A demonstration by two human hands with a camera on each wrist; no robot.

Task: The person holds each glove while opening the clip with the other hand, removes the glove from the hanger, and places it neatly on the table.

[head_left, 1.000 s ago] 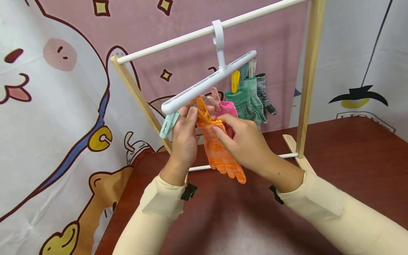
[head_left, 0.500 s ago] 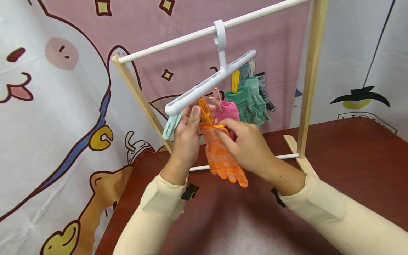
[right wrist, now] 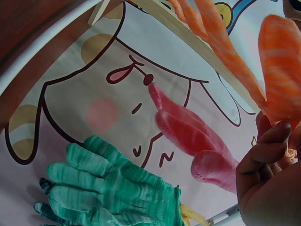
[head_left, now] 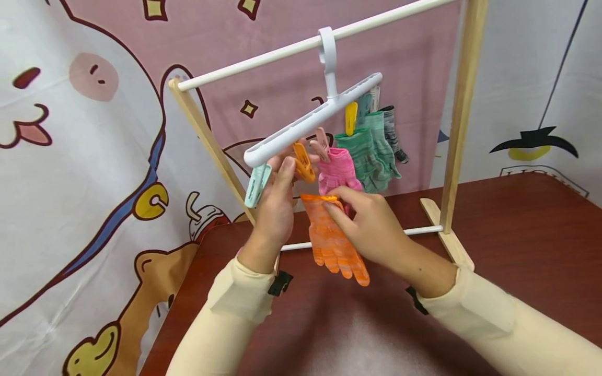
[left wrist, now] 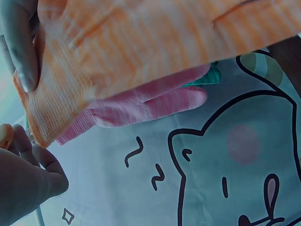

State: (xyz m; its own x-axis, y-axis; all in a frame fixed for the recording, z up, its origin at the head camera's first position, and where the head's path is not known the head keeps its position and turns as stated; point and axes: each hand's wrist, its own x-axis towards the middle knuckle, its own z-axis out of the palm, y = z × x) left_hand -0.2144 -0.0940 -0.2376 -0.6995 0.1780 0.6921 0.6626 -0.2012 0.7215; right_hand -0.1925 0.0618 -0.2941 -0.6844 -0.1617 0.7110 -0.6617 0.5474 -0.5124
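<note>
Up at the white clip hanger (head_left: 310, 122), which is hanging by its hook from the white rail (head_left: 263, 57) of a wooden rack (head_left: 458, 120), the left hand (head_left: 275, 209) is pinching the orange clip (head_left: 303, 164) between thumb and forefinger. Just below that clip, and apart from it, the right hand (head_left: 371, 230) is gripping the orange glove (head_left: 331, 237) by its cuff, fingers curled round the cloth, so the glove is dangling fingers-down in front of the rack's lower bar and above the dark red table (head_left: 517, 230). Beside it a pink glove (head_left: 336, 169) is hanging from a pink clip (head_left: 322, 145), with green gloves (head_left: 369, 151) further along under a yellow clip (head_left: 349, 117). An empty mint clip (head_left: 256, 185) is dangling at the near end of the hanger, right beside the left hand. Behind everything a cartoon-printed cloth (head_left: 84, 156) is hanging as a backdrop.
</note>
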